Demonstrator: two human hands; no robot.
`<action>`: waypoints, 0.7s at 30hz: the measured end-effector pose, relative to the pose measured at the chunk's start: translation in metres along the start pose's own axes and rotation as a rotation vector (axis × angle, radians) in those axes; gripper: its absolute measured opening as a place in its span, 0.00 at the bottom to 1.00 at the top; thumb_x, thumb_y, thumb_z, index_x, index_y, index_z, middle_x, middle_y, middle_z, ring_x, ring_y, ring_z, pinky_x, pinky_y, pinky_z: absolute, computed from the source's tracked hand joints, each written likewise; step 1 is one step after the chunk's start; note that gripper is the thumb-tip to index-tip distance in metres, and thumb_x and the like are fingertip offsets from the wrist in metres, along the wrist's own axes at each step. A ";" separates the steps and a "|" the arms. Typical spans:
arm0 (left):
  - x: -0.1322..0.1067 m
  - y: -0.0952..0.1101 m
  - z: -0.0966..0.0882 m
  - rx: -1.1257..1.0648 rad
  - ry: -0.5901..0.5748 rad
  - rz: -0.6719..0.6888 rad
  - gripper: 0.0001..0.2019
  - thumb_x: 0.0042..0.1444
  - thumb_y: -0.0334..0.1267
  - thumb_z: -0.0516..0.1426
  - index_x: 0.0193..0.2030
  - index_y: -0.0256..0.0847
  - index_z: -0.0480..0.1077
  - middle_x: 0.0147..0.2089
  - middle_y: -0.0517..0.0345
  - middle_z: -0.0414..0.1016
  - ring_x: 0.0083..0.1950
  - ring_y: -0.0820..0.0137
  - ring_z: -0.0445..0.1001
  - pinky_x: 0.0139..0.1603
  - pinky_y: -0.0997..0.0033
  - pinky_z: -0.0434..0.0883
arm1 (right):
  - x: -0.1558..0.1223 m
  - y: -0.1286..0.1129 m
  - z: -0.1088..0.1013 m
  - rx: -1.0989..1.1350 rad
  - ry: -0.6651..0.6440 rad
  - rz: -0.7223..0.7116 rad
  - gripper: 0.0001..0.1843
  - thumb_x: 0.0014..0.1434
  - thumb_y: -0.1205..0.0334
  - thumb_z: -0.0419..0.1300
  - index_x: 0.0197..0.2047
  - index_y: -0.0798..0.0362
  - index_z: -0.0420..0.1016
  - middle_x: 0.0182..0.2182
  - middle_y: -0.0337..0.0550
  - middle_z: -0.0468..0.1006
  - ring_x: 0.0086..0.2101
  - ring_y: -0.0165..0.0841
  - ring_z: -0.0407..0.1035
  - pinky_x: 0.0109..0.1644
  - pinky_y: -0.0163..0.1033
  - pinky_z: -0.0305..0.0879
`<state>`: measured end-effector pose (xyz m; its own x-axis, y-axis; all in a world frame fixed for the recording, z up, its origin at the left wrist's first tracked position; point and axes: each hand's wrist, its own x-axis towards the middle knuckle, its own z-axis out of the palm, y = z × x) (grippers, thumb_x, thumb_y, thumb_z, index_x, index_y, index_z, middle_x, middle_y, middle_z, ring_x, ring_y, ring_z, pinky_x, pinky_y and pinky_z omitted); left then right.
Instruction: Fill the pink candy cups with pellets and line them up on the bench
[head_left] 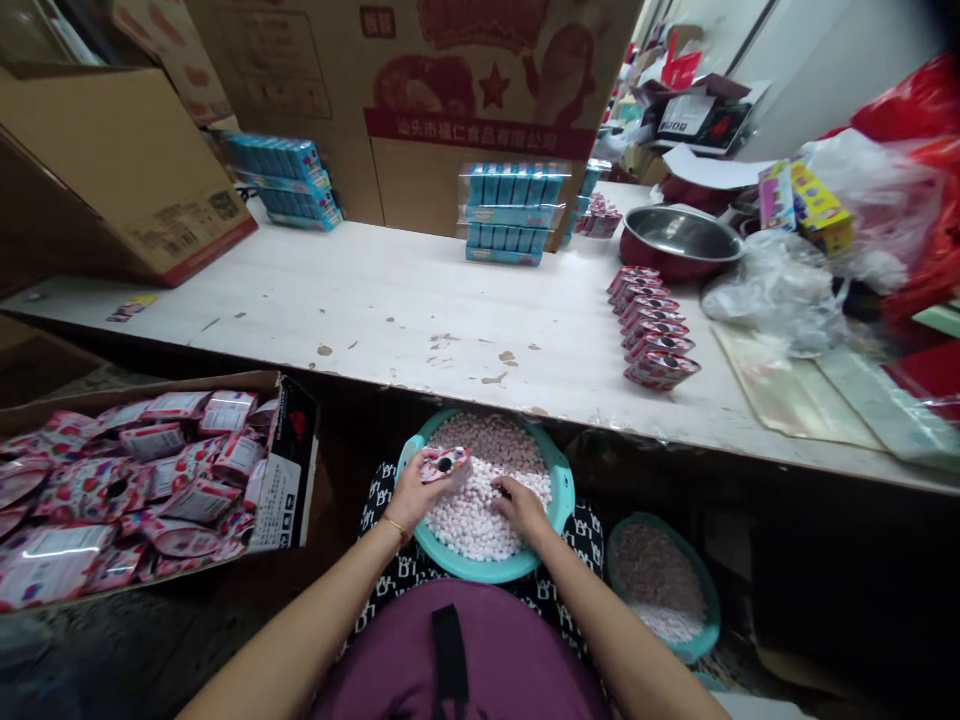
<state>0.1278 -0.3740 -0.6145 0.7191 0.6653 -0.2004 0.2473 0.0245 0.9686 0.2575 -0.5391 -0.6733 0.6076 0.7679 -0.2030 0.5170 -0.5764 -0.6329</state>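
Observation:
A teal basin (564, 490) full of small pink and white candies (480, 525) rests on my lap. My left hand (414, 493) is closed round a small red and pink toy packet (444, 465) held over the basin's left rim. My right hand (521, 505) lies among the candies with its fingers curled down into them; what they pinch is hidden.
A cardboard box (289, 470) of red packets sits at my left. On the white table (390, 310) lie a row of filled packets (654, 328), blue pack stacks (510, 215), a metal bowl (679, 238) and plastic bags. A second teal basin (664, 585) sits on the floor at right.

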 end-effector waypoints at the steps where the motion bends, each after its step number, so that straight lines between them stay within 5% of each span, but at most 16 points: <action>1: -0.001 0.004 -0.009 0.030 0.026 0.030 0.21 0.40 0.38 0.61 0.42 0.39 0.62 0.39 0.57 0.72 0.40 0.68 0.72 0.43 0.68 0.68 | -0.002 0.001 -0.006 0.028 0.003 -0.015 0.15 0.53 0.65 0.54 0.45 0.51 0.68 0.41 0.41 0.74 0.41 0.32 0.68 0.43 0.35 0.62; 6: -0.005 0.009 -0.032 0.290 0.111 0.151 0.19 0.43 0.42 0.59 0.42 0.40 0.64 0.38 0.58 0.72 0.39 0.68 0.71 0.41 0.70 0.67 | -0.016 -0.011 -0.052 0.118 0.035 -0.162 0.14 0.54 0.64 0.53 0.45 0.51 0.69 0.43 0.43 0.73 0.44 0.34 0.66 0.49 0.39 0.60; 12: -0.010 0.007 0.000 0.476 -0.024 0.224 0.17 0.45 0.31 0.55 0.44 0.43 0.65 0.39 0.59 0.73 0.39 0.68 0.71 0.41 0.70 0.66 | -0.027 -0.068 -0.111 -0.313 -0.019 -0.272 0.13 0.57 0.62 0.52 0.45 0.49 0.71 0.36 0.44 0.73 0.40 0.34 0.67 0.41 0.37 0.60; 16: -0.009 0.003 0.013 0.507 -0.070 0.241 0.19 0.43 0.28 0.55 0.45 0.43 0.64 0.41 0.59 0.72 0.43 0.68 0.70 0.45 0.69 0.65 | -0.026 -0.102 -0.117 -0.655 -0.092 -0.313 0.10 0.56 0.67 0.50 0.35 0.53 0.72 0.31 0.47 0.72 0.35 0.36 0.66 0.36 0.37 0.57; 21: -0.006 -0.004 0.013 0.489 -0.064 0.259 0.19 0.42 0.26 0.54 0.44 0.41 0.65 0.41 0.57 0.71 0.44 0.67 0.69 0.47 0.67 0.65 | -0.027 -0.124 -0.114 -0.737 -0.090 -0.387 0.10 0.54 0.72 0.49 0.31 0.55 0.70 0.31 0.51 0.70 0.34 0.38 0.64 0.35 0.41 0.54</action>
<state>0.1312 -0.3875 -0.6188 0.8308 0.5565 0.0117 0.3190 -0.4933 0.8093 0.2460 -0.5204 -0.5045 0.2720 0.9505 -0.1502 0.9600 -0.2789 -0.0262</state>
